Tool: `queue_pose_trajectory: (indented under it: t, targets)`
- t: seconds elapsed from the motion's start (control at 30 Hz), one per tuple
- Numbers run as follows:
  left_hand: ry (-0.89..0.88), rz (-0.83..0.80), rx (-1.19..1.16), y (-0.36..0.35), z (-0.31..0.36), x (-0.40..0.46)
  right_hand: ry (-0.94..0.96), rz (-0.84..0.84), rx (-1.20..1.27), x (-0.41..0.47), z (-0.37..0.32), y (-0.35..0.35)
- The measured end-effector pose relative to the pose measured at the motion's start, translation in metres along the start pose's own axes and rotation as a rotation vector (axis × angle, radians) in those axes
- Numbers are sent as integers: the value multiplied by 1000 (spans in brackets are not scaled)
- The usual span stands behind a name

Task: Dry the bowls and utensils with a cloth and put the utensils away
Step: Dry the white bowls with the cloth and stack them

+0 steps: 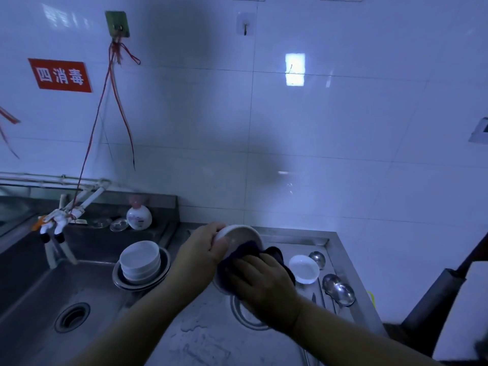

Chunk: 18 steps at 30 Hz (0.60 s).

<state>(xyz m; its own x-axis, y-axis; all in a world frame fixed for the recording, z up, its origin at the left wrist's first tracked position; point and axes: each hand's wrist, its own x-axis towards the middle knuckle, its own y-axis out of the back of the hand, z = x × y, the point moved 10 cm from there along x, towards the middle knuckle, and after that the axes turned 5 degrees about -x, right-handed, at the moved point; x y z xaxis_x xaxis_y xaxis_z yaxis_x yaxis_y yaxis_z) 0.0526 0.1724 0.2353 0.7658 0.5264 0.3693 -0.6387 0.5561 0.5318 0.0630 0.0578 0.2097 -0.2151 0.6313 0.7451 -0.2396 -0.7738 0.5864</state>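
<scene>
Your left hand (203, 249) grips the tilted white ceramic bowl (239, 237) above the steel bench (211, 336). Your right hand (264, 283) presses a dark cloth (274, 256) into it. Metal spoons (339, 289) lie right, stacked white bowls (140, 260) left.

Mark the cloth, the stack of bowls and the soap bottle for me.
cloth (274, 253): head view, dark fold above the right hand.
stack of bowls (140, 256): head view, top bowl's inside.
soap bottle (139, 217): head view, white body.
</scene>
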Motion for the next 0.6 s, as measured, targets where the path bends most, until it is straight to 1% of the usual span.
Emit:
queue_pose_trajectory:
  t: [0.07, 0.17, 0.23, 0.27, 0.33, 0.4, 0.43, 0.5, 0.53, 0.57, 0.6]
  targets:
    - [38, 38, -30, 0, -7, -2, -165, 31, 52, 3, -4, 1]
    - [48, 118, -102, 1, -11, -2, -378, 54, 186, 8, -3, 0]
    - [55, 144, -164, 2, -12, -3, -439, 82, 283, 8, -1, 0]
    - [48, 136, -180, 1, -11, -4, -424, 84, 295, 8, -1, 0]
    - [23, 93, -176, 0, -6, -5, -289, 60, 251, 7, -3, 2]
    - [21, 16, -168, -1, -5, -3, -53, 13, 173, 0, -6, 1]
    - [17, -54, -167, -4, -5, -2, 79, 1, 131, -5, -7, 1]
    - [8, -246, -161, -15, -4, -1, 321, -33, 58, -16, -6, 1]
    - [12, -324, -163, -20, -3, -2, 399, -52, 34, -20, -4, 0]
    - [23, -365, -171, -21, -4, -1, 434, -56, 23, -21, -3, 0]
    - [37, -363, -177, -20, -5, 1, 431, -43, 23, -20, -1, 1]
